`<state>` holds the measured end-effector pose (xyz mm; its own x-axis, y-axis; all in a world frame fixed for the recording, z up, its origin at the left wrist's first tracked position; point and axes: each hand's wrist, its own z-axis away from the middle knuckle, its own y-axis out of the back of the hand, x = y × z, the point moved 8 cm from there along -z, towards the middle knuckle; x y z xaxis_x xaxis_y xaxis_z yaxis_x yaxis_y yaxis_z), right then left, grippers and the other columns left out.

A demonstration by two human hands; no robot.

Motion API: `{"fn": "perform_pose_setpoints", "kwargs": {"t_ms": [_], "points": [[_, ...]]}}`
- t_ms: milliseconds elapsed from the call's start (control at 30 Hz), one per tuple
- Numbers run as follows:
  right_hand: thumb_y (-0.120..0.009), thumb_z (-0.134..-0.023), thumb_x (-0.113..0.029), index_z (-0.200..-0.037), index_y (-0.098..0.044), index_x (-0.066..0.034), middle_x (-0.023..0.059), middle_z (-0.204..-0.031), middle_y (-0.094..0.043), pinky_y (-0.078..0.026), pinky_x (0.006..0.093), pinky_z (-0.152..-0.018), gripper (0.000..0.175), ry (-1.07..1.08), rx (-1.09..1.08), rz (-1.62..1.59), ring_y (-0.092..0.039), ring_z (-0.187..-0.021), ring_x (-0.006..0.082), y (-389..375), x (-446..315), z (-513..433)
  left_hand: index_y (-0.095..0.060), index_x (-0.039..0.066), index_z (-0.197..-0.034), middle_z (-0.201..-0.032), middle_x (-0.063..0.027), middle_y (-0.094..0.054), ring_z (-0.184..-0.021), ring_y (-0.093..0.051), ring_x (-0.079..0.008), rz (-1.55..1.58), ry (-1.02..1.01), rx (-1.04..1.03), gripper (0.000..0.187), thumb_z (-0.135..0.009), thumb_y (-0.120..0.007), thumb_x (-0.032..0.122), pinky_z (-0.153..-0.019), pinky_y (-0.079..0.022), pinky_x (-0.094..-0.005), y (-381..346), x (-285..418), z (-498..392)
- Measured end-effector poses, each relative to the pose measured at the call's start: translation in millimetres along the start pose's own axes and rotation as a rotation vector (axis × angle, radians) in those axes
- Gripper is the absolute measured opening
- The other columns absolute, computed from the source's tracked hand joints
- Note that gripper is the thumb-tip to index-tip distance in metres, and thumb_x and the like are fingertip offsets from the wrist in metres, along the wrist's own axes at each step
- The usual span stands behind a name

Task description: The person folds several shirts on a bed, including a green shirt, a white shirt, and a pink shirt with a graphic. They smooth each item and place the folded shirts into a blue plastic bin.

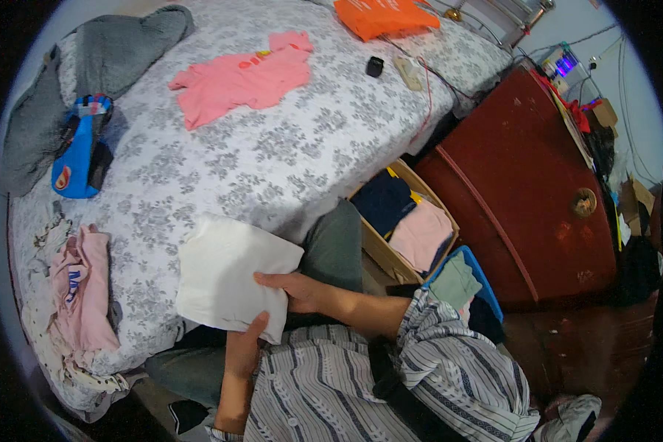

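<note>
A folded white cloth garment [226, 271] is held between my two hands, above the near edge of the bed. My left hand [246, 348] grips its lower edge, thumb on top and fingers hidden beneath. My right hand [297, 288] pinches its right side the same way. Part of the cloth lies over the floral bedsheet [188, 177]; whether it rests there I cannot tell. Farther back on the bed, a pink short-sleeved garment [243, 80] is spread out. At the left lies a crumpled paler pink garment [83, 293] bearing letters.
A cardboard box [387, 259] of folded clothes and a blue bin [489, 293] stand at my right, beside a dark red cabinet [519, 182]. On the bed are a blue cap [80, 166], grey fabric [127, 50], an orange bag [387, 19] and a power strip [408, 73] with cords.
</note>
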<state>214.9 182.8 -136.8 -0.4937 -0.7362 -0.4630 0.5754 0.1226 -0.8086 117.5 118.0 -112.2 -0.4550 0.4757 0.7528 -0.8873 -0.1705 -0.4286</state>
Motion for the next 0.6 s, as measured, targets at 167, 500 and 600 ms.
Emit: {"fn": "perform_pose_setpoints", "kwargs": {"t_ms": [167,500,600], "points": [[-0.058,-0.094,-0.026,-0.131,-0.046,-0.0023,0.0105,-0.125,-0.056,-0.045,0.0388,-0.097,0.047,0.082,0.16,0.01,-0.056,-0.113,0.0228,33,-24,62,-0.049,-0.003,-0.126,-0.114,-0.012,-0.06,-0.104,-0.057,-0.0217,-0.164,0.107,-0.215,0.044,-0.086,-0.065,0.008,-0.092,-0.044,-0.033,1,-11,2],[-0.061,-0.089,-0.016,-0.13,-0.043,0.0027,0.017,-0.127,-0.054,-0.041,0.0478,-0.103,0.049,0.808,0.858,-0.153,-0.053,-0.117,0.0317,184,-165,322,-0.055,-0.002,-0.116,-0.102,-0.0085,-0.064,-0.098,-0.061,-0.0156,-0.405,-0.477,0.066,0.032,-0.097,-0.055,0.023,-0.088,-0.046,-0.0257,63,87,-80],[-0.055,-0.093,-0.021,-0.125,-0.049,0.0004,0.0146,-0.121,-0.058,-0.048,0.0456,-0.095,0.039,1.027,1.07,-0.16,-0.058,-0.108,0.0293,230,-179,422,-0.056,-0.001,-0.117,-0.103,-0.0106,-0.065,-0.092,-0.062,-0.0143,-0.389,-0.499,0.142,0.03,-0.097,-0.054,0.022,-0.084,-0.049,-0.0263,86,97,-106]]}}
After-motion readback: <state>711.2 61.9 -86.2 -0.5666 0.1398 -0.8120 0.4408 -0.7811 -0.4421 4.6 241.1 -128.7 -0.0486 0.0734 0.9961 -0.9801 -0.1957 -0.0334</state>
